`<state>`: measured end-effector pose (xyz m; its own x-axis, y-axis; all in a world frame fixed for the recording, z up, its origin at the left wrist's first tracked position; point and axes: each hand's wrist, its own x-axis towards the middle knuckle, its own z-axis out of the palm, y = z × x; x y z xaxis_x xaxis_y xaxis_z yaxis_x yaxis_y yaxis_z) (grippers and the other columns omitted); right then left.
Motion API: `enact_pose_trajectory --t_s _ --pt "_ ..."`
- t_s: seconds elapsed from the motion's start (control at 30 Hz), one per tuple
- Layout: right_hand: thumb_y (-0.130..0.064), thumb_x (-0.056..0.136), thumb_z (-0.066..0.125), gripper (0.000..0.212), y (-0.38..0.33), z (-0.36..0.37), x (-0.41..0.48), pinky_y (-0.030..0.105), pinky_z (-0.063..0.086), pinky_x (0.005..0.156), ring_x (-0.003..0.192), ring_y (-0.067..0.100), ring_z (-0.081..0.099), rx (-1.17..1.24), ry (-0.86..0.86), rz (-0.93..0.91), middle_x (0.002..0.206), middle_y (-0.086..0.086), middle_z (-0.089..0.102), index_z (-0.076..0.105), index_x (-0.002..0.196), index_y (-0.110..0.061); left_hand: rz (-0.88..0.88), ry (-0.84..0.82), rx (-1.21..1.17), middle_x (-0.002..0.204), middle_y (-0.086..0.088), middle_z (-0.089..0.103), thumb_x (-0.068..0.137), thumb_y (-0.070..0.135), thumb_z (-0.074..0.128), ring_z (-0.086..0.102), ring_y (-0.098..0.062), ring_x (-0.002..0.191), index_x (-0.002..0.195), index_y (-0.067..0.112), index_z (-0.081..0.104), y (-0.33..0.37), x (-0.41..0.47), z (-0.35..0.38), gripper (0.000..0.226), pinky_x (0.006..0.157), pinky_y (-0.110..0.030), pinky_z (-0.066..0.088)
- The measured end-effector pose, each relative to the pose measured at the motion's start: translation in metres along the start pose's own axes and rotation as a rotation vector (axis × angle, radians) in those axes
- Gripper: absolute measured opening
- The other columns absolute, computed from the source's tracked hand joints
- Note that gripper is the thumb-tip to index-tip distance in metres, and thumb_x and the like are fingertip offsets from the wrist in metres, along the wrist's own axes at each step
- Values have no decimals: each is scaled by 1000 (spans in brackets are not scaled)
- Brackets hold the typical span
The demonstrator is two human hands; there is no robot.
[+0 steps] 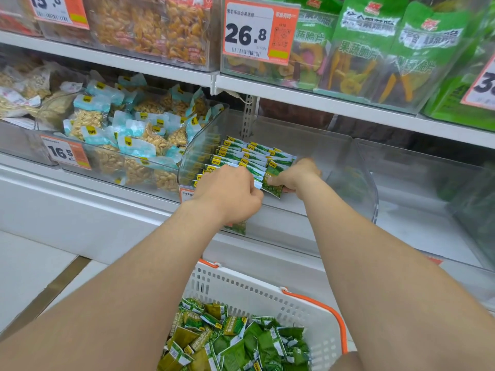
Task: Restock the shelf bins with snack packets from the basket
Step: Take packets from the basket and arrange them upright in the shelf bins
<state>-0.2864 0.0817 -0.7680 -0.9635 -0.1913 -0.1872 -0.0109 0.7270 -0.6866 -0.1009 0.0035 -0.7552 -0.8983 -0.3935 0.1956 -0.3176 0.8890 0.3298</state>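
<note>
Price tags reading 26.8 above, 16.5 on the peanut bin. Green snack packets lined in rows in the clear shelf bin, yellow logos unreadable. Left hand fisted around a few packets; right hand pinching one green packet at the row's front. More packets heaped in the white basket below.

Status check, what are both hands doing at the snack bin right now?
Left hand and right hand both gripping green packets at clear bin. Basket below, plenty left. Nothing blocking.
</note>
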Motion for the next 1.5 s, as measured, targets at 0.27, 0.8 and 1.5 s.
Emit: enact_pose_trajectory --t_s 0.27,0.8,1.5 --pt "-38 65 98 79 -5 -1 -11 27 45 78 118 22 60 -169 52 -39 123 5 60 52 123 -11 8 -2 10 75 -3 68 91 35 50 62 -30 75 79 17 68 1 -1 0 29 72 -37 52" --pt "-34 70 96 94 -7 -2 -13 31 49 86 128 26 57 -85 -12 -20 135 9 54 41 141 -5 -28 8 65 83 -2 64 92 41 47 57 -31 88 78 20 69 5 -4 -3 33 91 -45 45" --pt "-12 89 59 11 9 -36 -54 37 56 64 85 34 63 -136 27 -193 99 14 58 51 93 -6 -24 125 90 98 -7 65 102 36 45 58 -35 99 96 19 68 15 -17 -10 30 82 -44 41"
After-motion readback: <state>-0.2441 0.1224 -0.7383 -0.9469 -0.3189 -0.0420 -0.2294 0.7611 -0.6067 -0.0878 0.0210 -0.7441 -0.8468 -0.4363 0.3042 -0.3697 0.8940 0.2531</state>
